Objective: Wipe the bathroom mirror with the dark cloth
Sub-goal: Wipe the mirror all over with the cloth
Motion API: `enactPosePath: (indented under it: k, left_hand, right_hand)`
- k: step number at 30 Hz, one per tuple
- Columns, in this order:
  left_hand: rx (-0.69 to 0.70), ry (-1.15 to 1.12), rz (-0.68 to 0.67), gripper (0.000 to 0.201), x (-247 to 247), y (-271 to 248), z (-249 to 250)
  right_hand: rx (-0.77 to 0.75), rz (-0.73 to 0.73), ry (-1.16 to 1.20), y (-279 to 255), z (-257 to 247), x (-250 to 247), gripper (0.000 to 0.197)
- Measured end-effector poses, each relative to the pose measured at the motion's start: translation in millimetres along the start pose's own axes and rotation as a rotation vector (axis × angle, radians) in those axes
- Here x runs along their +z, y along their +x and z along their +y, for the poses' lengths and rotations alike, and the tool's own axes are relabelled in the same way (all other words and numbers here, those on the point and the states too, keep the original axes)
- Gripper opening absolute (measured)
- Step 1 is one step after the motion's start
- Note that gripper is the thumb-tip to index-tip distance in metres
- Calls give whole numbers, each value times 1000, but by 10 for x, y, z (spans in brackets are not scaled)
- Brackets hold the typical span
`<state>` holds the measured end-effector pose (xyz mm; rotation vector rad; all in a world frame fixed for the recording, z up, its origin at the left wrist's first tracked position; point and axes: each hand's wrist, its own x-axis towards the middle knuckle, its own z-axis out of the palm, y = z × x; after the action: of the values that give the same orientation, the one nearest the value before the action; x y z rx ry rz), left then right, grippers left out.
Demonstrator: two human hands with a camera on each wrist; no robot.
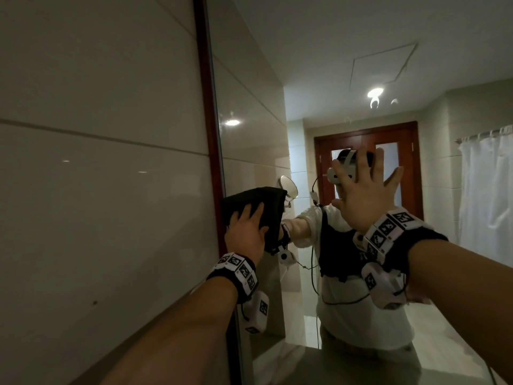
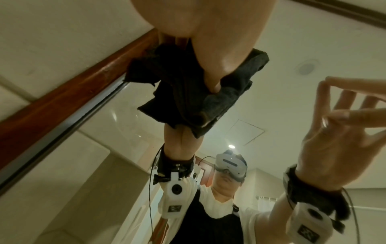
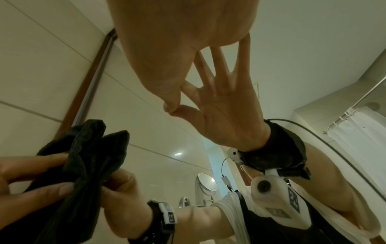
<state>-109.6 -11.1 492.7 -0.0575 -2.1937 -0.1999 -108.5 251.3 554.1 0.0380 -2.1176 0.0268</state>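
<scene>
2 hands on mirror (image 1: 263, 140): left hand (image 1: 245, 234) presses dark cloth (image 1: 258, 201) beside wooden frame (image 1: 208, 129); right hand (image 1: 361, 195) splayed flat.

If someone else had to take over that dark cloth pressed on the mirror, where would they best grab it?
Probably by the loose lower folds of the dark cloth, coming from the right, away from the wooden frame. The left hand covers the cloth's left part and presses it to the mirror, while bunched fabric hangs free on the right. The right hand rests spread on the glass.
</scene>
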Motion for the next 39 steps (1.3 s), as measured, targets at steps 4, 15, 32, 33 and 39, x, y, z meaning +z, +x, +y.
enactPosePath:
  k: [4,15,32,33,39]
  left_hand:
    - [53,29,68,52,-41,151,-16]
    - [230,-3,170,62,-566,1310,300]
    - [321,-35,238,58,-802,1785,117]
    - [327,-32,251,57,-820,1794,107]
    - [378,201,281,58,-902,1859,-22]
  right_hand:
    - [4,40,11,9,-21,28,98]
    - [31,112,15,80,-187,-8,92]
    - [-149,112,24,661,-536,-79,88]
    - [-150,112,28,654,-530,-66,88]
    - [-145,111,30,650,-502,-64,89]
